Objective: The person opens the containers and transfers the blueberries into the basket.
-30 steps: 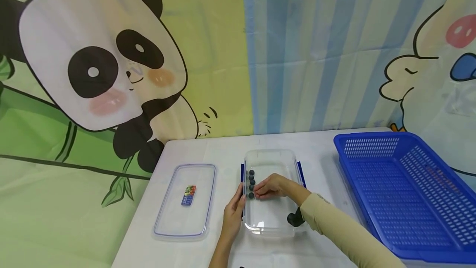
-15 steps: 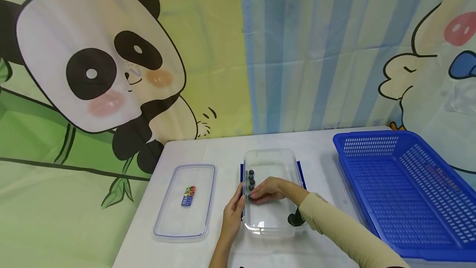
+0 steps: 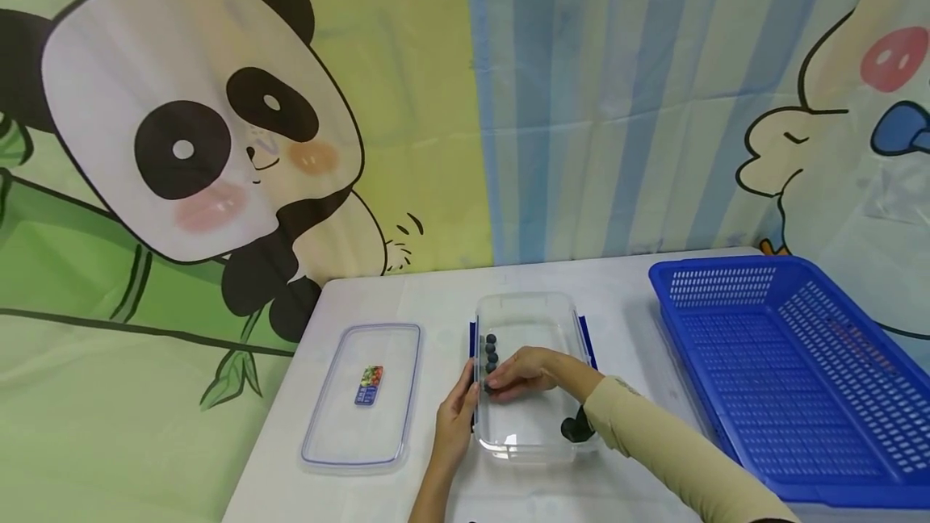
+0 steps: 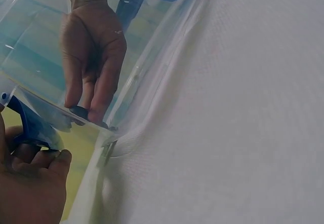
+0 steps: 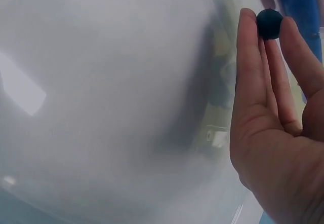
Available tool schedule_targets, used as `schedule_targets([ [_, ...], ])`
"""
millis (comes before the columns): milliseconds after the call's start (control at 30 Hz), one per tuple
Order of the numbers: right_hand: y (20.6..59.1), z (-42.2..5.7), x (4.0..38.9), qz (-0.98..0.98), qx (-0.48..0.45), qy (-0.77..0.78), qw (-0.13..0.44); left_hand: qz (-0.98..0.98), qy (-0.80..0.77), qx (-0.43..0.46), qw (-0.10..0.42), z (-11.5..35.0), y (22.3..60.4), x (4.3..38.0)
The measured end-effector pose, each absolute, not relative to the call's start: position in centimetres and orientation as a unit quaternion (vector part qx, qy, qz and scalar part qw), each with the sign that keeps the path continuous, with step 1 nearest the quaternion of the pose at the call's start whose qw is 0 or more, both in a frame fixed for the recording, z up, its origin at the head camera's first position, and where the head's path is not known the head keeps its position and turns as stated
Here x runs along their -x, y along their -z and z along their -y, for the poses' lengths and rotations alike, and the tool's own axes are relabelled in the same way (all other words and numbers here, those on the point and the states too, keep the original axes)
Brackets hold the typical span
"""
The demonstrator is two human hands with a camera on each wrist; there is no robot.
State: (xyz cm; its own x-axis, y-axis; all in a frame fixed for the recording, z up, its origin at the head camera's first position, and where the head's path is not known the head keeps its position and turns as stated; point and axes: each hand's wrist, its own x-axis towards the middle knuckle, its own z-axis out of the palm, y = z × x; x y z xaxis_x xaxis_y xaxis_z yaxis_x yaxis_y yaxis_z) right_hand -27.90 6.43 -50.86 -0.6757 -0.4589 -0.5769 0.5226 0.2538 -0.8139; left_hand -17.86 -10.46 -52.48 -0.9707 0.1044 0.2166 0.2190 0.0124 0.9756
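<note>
A clear plastic food box [image 3: 538,442] with blue side clips stands on the white table. My left hand [image 3: 455,418] holds its left side; in the left wrist view my fingers curl at a blue clip [image 4: 35,127]. My right hand [image 3: 526,370] reaches into the box. Between thumb and fingertips it pinches a small dark blue-green ball [image 5: 269,24], low by the left wall. Several similar dark balls [image 3: 492,348] lie in a row along that wall, just beyond my right fingertips.
A clear lid [image 3: 334,434] with a blue rim and a coloured label lies left of the box. A large blue plastic basket [image 3: 726,265] stands on the right. Behind the table hangs a printed panda curtain [image 3: 407,103].
My right hand has moved slightly left onto the nearest ball of the row, and its fingers have closed on it. My left hand stays at the box's side.
</note>
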Motion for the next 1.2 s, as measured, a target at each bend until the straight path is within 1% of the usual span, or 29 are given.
schedule_targets([
  [100, 50.6, -6.8, 27.8, -0.683, -0.024, 0.611, 0.399, 0.713, 0.692, 0.110, 0.040, 10.3, 52.6, 17.8],
  [200, 49.8, -7.3, 27.5, -0.690, -0.006, 0.610, 0.389, 0.707, 0.696, 0.120, 0.049, 10.1, 52.9, 17.9],
  [267, 48.9, -7.8, 27.2, -0.698, 0.019, 0.607, 0.380, 0.699, 0.701, 0.130, 0.055, 10.1, 53.5, 18.2],
  [400, 45.8, -9.9, 26.4, -0.690, 0.089, 0.605, 0.386, 0.697, 0.703, 0.133, 0.059, 10.0, 54.9, 18.8],
  [567, 41.5, -15.1, 25.7, -0.644, 0.169, 0.630, 0.400, 0.713, 0.691, 0.107, 0.063, 10.1, 55.6, 19.1],
  [667, 39.6, -19.5, 25.4, -0.631, 0.200, 0.641, 0.389, 0.714, 0.689, 0.105, 0.067, 10.3, 55.4, 19.1],
  [767, 38.6, -24.3, 25.2, -0.631, 0.215, 0.644, 0.375, 0.714, 0.689, 0.105, 0.068, 10.4, 55.2, 19.1],
  [867, 38.5, -29.2, 25.0, -0.633, 0.212, 0.645, 0.371, 0.718, 0.686, 0.099, 0.068, 10.4, 55.2, 19.1],
  [1033, 39.9, -36.6, 24.7, -0.608, 0.207, 0.664, 0.382, 0.724, 0.681, 0.089, 0.069, 10.5, 55.3, 19.1],
  [1133, 41.4, -39.9, 24.4, -0.584, 0.201, 0.679, 0.397, 0.723, 0.683, 0.082, 0.066, 10.5, 55.4, 19.1],
  [1200, 42.7, -41.6, 24.1, -0.576, 0.196, 0.681, 0.408, 0.721, 0.685, 0.082, 0.060, 10.5, 54.6, 18.9],
])
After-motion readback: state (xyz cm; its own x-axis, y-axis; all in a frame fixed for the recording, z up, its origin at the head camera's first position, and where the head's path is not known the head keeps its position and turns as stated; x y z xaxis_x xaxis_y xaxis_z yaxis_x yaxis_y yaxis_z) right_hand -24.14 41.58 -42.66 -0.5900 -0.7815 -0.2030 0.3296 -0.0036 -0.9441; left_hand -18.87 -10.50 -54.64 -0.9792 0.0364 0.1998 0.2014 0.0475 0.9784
